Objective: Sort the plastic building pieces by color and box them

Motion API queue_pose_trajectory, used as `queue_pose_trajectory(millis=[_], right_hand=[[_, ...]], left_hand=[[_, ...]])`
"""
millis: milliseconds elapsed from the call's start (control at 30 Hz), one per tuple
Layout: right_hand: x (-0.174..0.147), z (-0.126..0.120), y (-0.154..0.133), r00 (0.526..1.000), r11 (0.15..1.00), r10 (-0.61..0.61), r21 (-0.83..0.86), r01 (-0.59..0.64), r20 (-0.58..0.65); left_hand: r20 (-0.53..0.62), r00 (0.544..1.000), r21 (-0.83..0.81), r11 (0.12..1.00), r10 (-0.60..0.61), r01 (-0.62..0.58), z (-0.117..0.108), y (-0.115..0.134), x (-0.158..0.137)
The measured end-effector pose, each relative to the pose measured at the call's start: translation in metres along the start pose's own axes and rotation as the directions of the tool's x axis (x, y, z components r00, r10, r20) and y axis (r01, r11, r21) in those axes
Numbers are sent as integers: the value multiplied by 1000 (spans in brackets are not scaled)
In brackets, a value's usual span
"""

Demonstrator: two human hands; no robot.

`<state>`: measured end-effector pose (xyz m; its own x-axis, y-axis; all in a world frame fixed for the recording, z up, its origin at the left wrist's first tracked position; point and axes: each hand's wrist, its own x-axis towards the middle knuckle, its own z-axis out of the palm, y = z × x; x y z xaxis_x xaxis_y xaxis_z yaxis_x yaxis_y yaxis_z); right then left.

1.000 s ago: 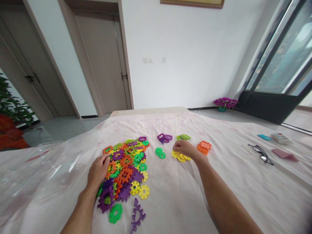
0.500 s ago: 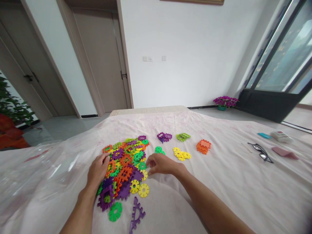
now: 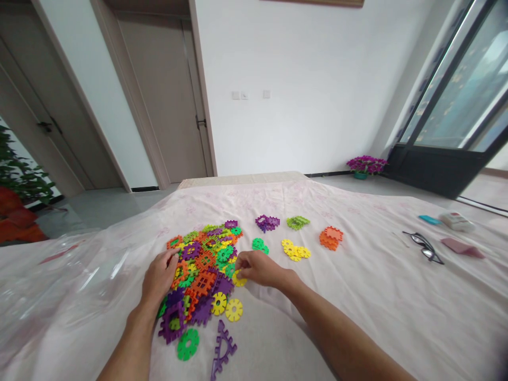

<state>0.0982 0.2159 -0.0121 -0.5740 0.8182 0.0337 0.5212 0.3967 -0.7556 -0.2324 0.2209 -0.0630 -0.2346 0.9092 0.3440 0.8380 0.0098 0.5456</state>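
A mixed heap of plastic building pieces in orange, purple, green and yellow lies on the cloth before me. My left hand rests against the heap's left edge, its fingers laid loosely on the pieces with nothing gripped. At the right edge, my right hand pinches a yellow notched disc between thumb and fingers. Two more yellow discs lie just below. Nearer to me are a green disc and a purple triangular piece.
Beyond my right hand sit small groups: green discs, yellow discs, purple pieces, lime pieces and orange squares. Eyeglasses lie far right, near a pink cloth. Clear plastic spreads at left.
My right hand has closed its fingers on the yellow disc at the heap's edge, and the disc has shifted slightly up and right. My left hand has stayed in place.
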Motion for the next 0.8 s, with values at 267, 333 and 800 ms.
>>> queue_pose_trajectory(millis=[267,333,800], right_hand=[[-16,-79,25,947,921,191,-287,-265,-259],[-24,-97,35,924,887,258,-308,-343,-283],[1,-14,5,987,959,-112,-274,77,-115]], left_hand=[[8,1000,2,1000,1,-1,1,-3,1],[13,1000,-1,1000,-8,8,1,-3,2],[16,1000,1,1000,-13,13,1,-1,1]])
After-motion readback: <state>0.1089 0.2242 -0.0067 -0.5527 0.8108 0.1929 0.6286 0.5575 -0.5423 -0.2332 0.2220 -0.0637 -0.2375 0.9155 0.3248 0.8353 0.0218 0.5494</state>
